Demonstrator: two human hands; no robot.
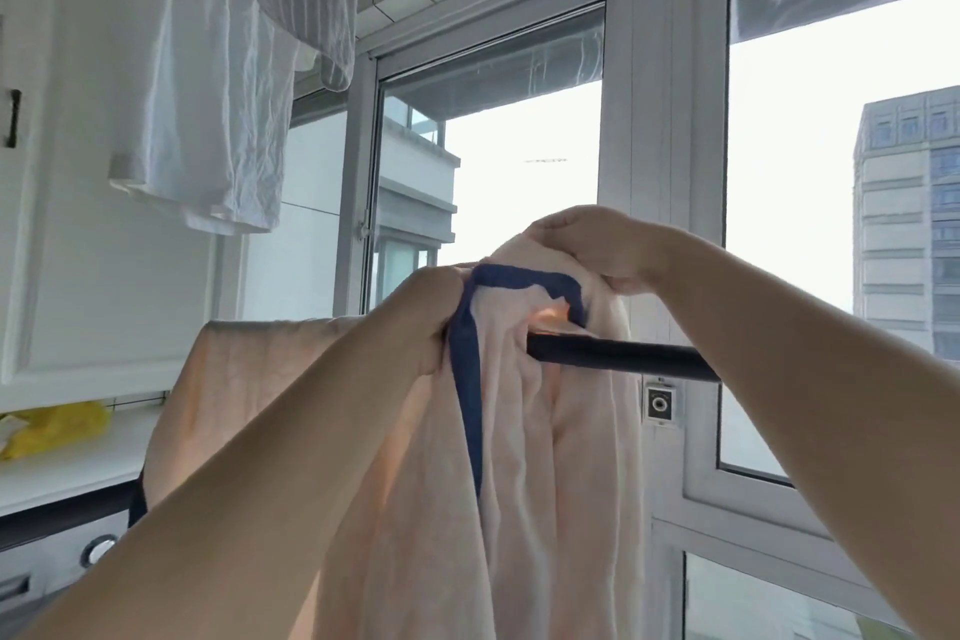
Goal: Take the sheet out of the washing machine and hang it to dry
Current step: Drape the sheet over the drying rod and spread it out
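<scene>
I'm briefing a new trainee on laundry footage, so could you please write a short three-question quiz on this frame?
1. True or false: the pink sheet already lies partly over the dark rail.
2. Which of the hands grips the sheet's blue edging: A) left hand B) right hand?
3. What hangs at upper left?

Key: 1 true; 2 A; 3 white garments.

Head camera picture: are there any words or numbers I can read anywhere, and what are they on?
No text can be read anywhere.
Yellow bag on the counter: any print is too blurred.
Small grey wall fitting by the window: no readable marks.
Washing machine panel: no readable label.
Sheet: plain, no writing.
</scene>
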